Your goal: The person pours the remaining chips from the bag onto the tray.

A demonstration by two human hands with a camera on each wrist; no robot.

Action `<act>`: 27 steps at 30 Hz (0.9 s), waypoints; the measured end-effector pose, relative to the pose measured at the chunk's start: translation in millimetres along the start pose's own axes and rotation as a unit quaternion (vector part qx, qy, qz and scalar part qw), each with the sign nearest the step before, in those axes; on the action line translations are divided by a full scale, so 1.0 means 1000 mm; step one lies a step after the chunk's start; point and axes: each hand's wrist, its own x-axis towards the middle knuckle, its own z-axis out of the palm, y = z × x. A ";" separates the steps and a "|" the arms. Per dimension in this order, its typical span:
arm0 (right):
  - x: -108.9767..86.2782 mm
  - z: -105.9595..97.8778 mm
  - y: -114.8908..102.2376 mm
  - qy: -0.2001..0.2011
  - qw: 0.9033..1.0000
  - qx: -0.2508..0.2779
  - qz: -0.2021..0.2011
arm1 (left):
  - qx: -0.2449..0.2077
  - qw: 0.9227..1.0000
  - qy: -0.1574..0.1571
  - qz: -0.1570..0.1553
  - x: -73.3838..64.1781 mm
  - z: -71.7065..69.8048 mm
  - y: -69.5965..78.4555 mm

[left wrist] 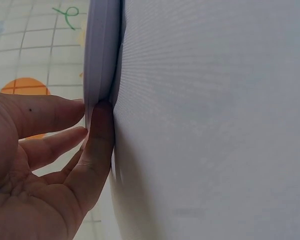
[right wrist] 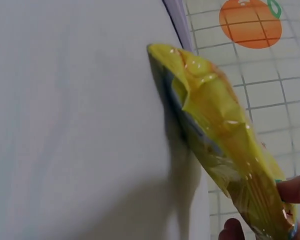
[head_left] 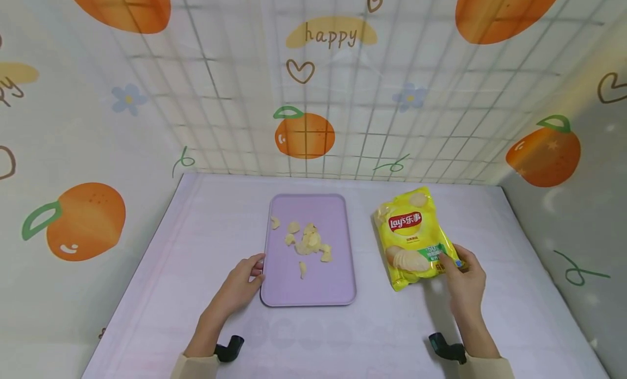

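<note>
A light purple tray [head_left: 328, 286] lies at the middle of the table, with several broken potato chips [head_left: 308, 242] scattered on it. My left hand [head_left: 240, 285] grips the tray's left edge. In the left wrist view, one finger [left wrist: 97, 145] is tucked at the tray's underside while others meet its rim. To the right of the tray is a yellow chip bag [head_left: 409, 240]. Its lower right corner is pinched in my right hand [head_left: 467, 283], thumb on the printed face. Seen edge-on in the right wrist view, the bag [right wrist: 215, 115] looks puffy and tilted, its far end near the table.
A white cloth covers the table [head_left: 215, 215]. Behind it hangs a gridded curtain [head_left: 235, 134] printed with oranges, and similar cloth stands at both sides. Black wrist-camera mounts [head_left: 230, 349] sit at both wrists.
</note>
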 end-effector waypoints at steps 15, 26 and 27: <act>0.008 -0.013 0.007 -0.058 0.993 -0.084 0.057 | -0.003 1.000 0.002 -0.003 -0.001 0.000 -0.003; 0.001 -0.020 -0.006 0.002 0.995 -0.100 0.009 | 0.010 1.000 0.019 -0.009 -0.006 -0.006 0.001; 0.000 -0.022 -0.009 0.016 0.994 -0.104 -0.005 | 0.015 1.000 0.024 -0.008 -0.007 -0.008 0.002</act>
